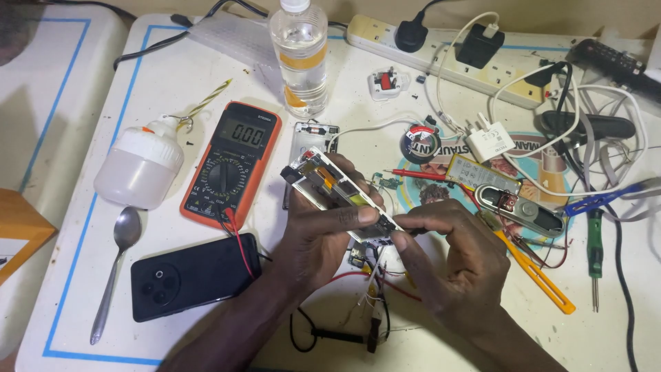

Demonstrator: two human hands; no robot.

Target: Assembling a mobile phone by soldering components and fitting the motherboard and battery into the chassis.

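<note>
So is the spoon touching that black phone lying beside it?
Apart. The head view shows the spoon lying left of the black phone, with a strip of bare white table plainly visible between the spoon's handle and the phone's edge.

Hands: two, left hand and right hand
Opened phone: one
Black phone: one
Multimeter: one
Bottle: one
Bulb: one
Spoon: one
Power strip: one
Green screwdriver: one
Tape roll: one
White charger: one
</note>
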